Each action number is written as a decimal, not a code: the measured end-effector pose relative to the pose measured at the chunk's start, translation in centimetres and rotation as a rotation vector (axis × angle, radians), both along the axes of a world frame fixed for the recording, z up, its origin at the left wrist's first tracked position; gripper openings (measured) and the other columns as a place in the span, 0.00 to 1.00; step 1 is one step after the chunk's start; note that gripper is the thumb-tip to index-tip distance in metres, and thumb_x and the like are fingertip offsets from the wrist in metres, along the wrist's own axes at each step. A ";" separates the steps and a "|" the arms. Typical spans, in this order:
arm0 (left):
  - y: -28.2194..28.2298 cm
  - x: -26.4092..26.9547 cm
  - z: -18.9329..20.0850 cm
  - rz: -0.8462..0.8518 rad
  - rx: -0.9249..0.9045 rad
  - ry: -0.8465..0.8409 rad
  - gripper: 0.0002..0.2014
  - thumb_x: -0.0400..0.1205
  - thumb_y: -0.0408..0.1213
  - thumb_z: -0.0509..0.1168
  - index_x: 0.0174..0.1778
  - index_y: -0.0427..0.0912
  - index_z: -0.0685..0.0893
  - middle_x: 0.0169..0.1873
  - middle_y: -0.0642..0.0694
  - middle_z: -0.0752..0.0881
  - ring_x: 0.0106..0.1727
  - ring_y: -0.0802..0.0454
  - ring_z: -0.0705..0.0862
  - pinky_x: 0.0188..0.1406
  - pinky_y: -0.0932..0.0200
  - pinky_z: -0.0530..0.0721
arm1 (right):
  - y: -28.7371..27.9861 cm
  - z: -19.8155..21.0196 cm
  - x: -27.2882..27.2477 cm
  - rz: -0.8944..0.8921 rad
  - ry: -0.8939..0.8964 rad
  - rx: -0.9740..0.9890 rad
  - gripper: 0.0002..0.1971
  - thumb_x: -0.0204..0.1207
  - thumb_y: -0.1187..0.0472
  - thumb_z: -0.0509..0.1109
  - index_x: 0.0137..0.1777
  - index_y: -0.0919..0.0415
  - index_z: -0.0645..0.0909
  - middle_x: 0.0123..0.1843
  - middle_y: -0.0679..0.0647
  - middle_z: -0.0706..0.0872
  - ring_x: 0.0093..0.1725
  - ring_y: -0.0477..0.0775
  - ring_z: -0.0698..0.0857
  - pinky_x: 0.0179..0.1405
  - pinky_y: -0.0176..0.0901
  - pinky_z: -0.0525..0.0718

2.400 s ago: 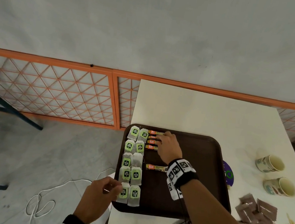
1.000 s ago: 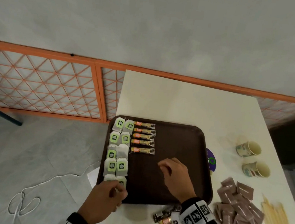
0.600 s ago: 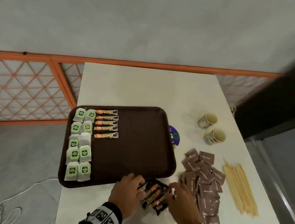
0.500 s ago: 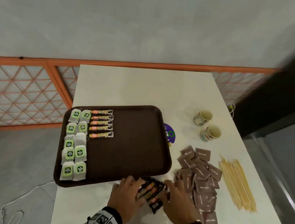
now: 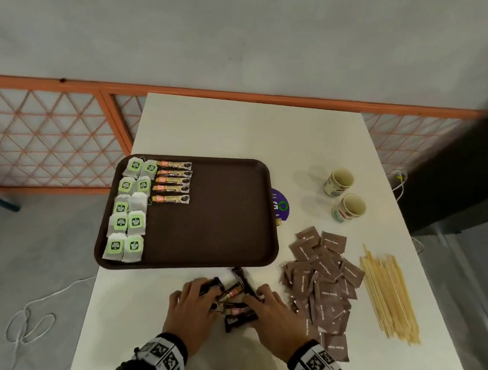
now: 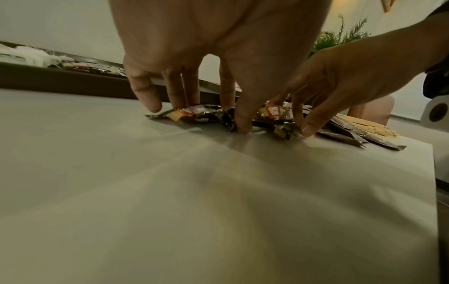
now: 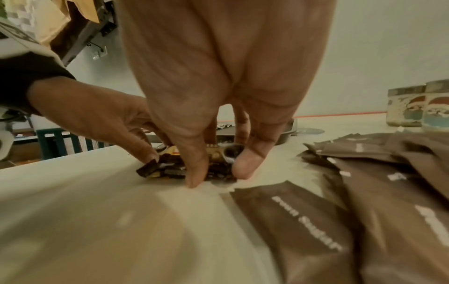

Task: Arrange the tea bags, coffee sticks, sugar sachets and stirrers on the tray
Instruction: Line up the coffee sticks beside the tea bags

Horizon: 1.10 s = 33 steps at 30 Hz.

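A brown tray [image 5: 218,212] holds two columns of green-labelled tea bags [image 5: 128,211] along its left side. A short row of coffee sticks [image 5: 173,181] lies at its far left. In front of the tray a loose pile of coffee sticks [image 5: 236,293] sits on the white table. My left hand [image 5: 208,298] and right hand [image 5: 257,300] close on that pile from either side. The wrist views show each thumb on the near side of the sticks [image 6: 192,113] [image 7: 218,153] and the fingers behind them. Brown sugar sachets [image 5: 323,282] and wooden stirrers [image 5: 388,295] lie to the right.
Two paper cups [image 5: 339,182] [image 5: 349,207] stand at the back right. A purple round disc [image 5: 281,206] pokes out from under the tray's right edge. The table's left edge runs just past the tray, with an orange lattice railing [image 5: 44,137] and floor beyond.
My right hand left the tray's coffee row and my left hand left the tray's front corner. Both came down onto the loose coffee sticks and have drawn them closer together.
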State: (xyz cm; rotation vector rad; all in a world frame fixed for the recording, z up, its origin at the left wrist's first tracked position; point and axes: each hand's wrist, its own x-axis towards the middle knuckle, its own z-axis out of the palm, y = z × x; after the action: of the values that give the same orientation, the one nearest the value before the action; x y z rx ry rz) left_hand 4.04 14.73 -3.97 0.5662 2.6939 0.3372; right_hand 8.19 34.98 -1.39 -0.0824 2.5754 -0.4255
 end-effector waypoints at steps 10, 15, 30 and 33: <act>-1.4 -1.1 2.1 0.042 0.063 -0.061 0.07 0.82 0.47 0.64 0.53 0.53 0.82 0.60 0.55 0.75 0.62 0.50 0.75 0.63 0.50 0.71 | -0.2 -0.3 -0.9 -0.159 0.002 -0.172 0.17 0.80 0.53 0.68 0.68 0.51 0.83 0.54 0.51 0.78 0.51 0.55 0.81 0.52 0.46 0.80; -2.2 -3.6 3.1 0.186 0.290 -0.333 0.06 0.79 0.42 0.68 0.40 0.49 0.77 0.41 0.52 0.83 0.42 0.54 0.80 0.44 0.61 0.79 | 0.7 0.3 -2.3 -0.203 0.113 -0.315 0.13 0.75 0.56 0.76 0.59 0.48 0.89 0.40 0.42 0.74 0.38 0.38 0.74 0.39 0.24 0.70; -3.3 -6.3 5.1 0.400 0.590 -0.942 0.06 0.84 0.22 0.61 0.52 0.36 0.78 0.37 0.37 0.88 0.35 0.47 0.91 0.32 0.62 0.85 | -1.5 -1.0 -3.1 -0.377 0.088 0.009 0.17 0.82 0.42 0.61 0.56 0.54 0.78 0.50 0.51 0.84 0.49 0.55 0.85 0.44 0.48 0.83; -3.9 -5.9 5.6 0.482 0.675 -1.059 0.06 0.83 0.19 0.57 0.49 0.33 0.73 0.38 0.33 0.87 0.36 0.40 0.90 0.30 0.58 0.84 | -2.8 -1.4 -3.4 -0.357 0.058 0.057 0.16 0.86 0.44 0.55 0.63 0.55 0.69 0.56 0.53 0.80 0.54 0.59 0.85 0.43 0.50 0.78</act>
State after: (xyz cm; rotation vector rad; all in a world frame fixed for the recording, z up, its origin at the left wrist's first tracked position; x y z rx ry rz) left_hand -1.90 10.79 1.58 -0.1377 1.5925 1.2725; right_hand 4.75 32.14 -2.82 0.3956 2.6607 -0.4837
